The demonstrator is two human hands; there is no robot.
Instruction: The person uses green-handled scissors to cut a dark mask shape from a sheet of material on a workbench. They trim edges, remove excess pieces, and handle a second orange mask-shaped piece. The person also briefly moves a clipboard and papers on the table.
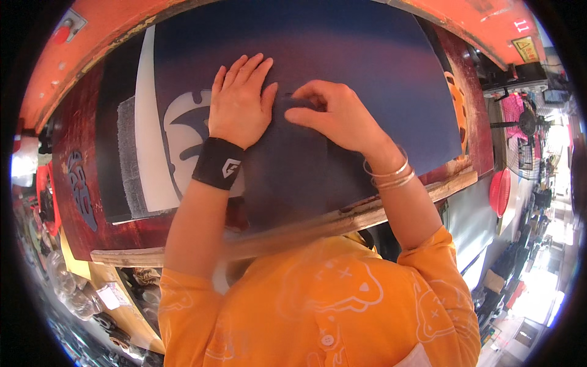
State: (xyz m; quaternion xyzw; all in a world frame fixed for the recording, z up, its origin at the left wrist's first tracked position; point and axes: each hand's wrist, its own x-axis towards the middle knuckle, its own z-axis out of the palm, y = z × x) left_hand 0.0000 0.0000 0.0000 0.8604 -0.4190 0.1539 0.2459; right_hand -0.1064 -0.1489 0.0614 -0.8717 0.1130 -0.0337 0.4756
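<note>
Under the left hand (239,107) and its extended fingers (249,70), a dark-blue sheet (391,79).

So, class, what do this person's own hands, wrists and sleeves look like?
Both the left hand and right hand are gloveless. The left wrist wears a wide black wristband with a white angular emblem; the right, thin, shiny bangles. Short orange sleeves carry pale outline drawings.
</note>
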